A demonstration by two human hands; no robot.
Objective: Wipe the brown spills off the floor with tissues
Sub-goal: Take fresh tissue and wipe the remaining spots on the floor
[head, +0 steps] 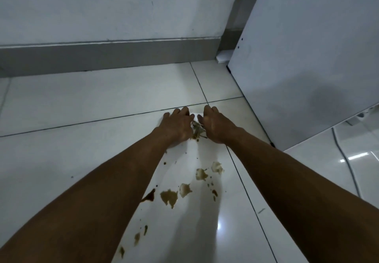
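Note:
Both my hands are down on the white tiled floor (82,102), side by side. My left hand (177,126) and my right hand (215,127) each have curled fingers on a white tissue (196,129), which is stained brown between them. The tissue is mostly hidden under the hands. Nearer to me, brown spills lie on the tile: a large patch (169,197), paler blotches (201,173), a dark puddle (149,196) beside my left forearm, and small drops (137,238) further back.
A grey skirting board (102,55) runs along the wall ahead. A white cabinet panel (297,67) stands close on the right, its bottom corner near my right wrist. A white cable (346,160) trails over the floor at the far right.

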